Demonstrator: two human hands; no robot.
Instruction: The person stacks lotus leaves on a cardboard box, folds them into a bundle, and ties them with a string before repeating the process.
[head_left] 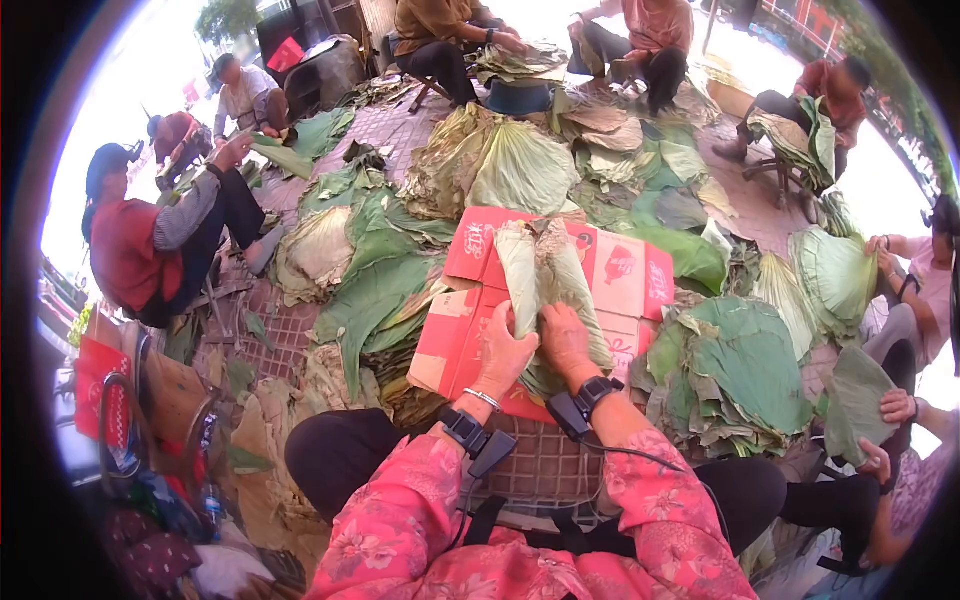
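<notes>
One folded leaf bundle (566, 268) lies on one red cardboard sheet (625, 270), its long axis pointing toward the sheet's far edge. Two hands, left hand (505, 352) and right hand (567, 342), equally near, touch its near half, fingers curled narrow; whether they grip cannot be told.
</notes>
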